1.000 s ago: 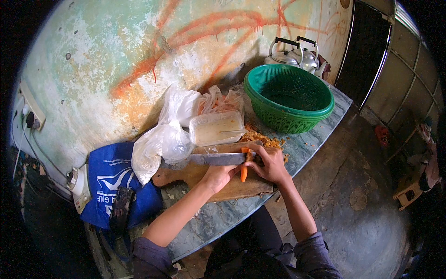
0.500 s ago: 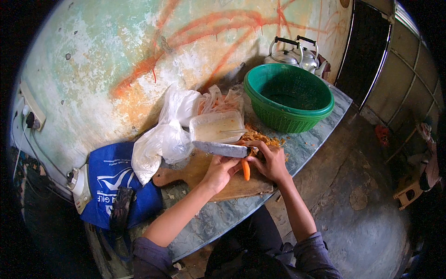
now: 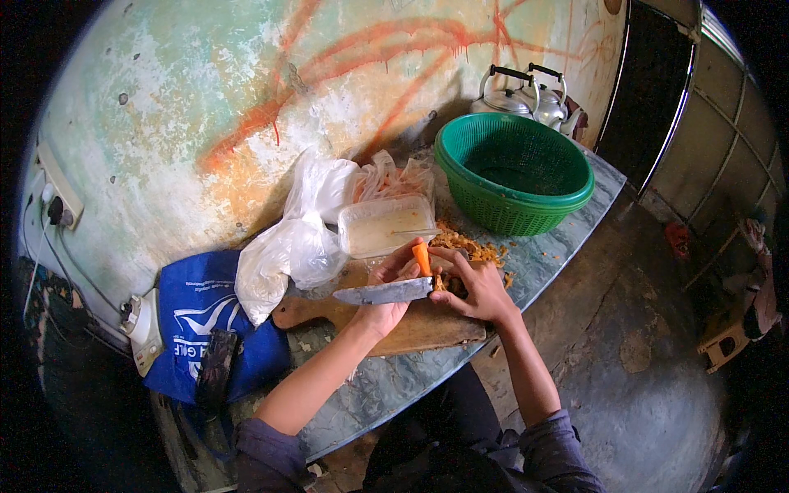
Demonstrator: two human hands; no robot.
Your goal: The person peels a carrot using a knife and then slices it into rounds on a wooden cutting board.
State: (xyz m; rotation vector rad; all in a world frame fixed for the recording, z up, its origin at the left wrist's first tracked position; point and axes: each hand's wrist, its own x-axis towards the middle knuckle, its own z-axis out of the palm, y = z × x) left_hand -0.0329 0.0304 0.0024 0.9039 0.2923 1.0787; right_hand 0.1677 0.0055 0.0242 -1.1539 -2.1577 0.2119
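Over the wooden cutting board (image 3: pixel 415 331), my left hand (image 3: pixel 388 279) is closed around a small orange carrot (image 3: pixel 422 258), whose peeled end points up and away from me. My right hand (image 3: pixel 481 293) grips a knife by its handle, mostly hidden by the fingers. The broad grey knife blade (image 3: pixel 388 292) extends leftward in front of my left palm, with the carrot at the handle end. Orange-brown peelings (image 3: pixel 477 247) lie heaped just beyond my right hand.
A white plastic tub (image 3: pixel 385 228) stands behind the board, beside white plastic bags (image 3: pixel 300 234) and a bag of orange pieces (image 3: pixel 403 181). Green baskets (image 3: pixel 514 193) and metal kettles (image 3: pixel 503 102) occupy the far right. A blue bag (image 3: pixel 189 316) and a white scale-like device (image 3: pixel 146 337) sit left.
The carrot has swung from pointing toward me to pointing away. The knife blade has come lower, nearer me, and my left fingers have shifted up along the carrot.
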